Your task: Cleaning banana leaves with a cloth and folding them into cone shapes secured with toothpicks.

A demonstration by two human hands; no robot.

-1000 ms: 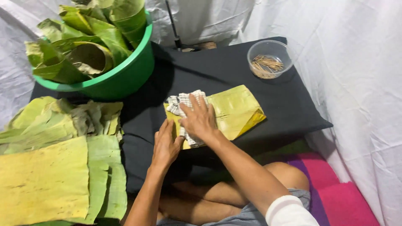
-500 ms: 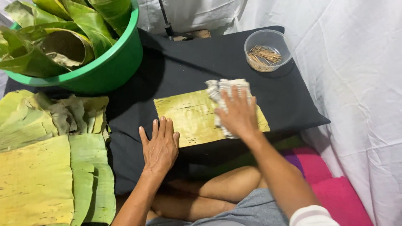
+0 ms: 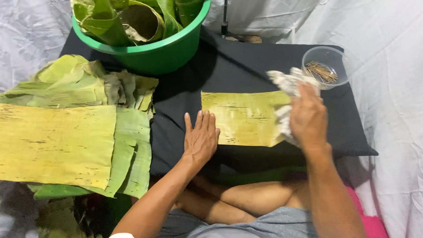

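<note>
Left hand (image 3: pixel 201 140) lies flat, fingers spread, palm down on the black tabletop (image 3: pixel 246 66), its fingertips touching the near left corner of a yellow-green banana leaf piece (image 3: pixel 242 117). Right hand (image 3: pixel 308 118), to the right of it, has its grip closed around a crumpled white cloth (image 3: pixel 286 83) pressed on the leaf's right end. Left of the left hand: a stack of flat leaves (image 3: pixel 57 145). Beyond the right hand: a clear bowl of thin sticks (image 3: pixel 326 66). Farthest: a green tub (image 3: pixel 163 53) holding rolled leaves.
</note>
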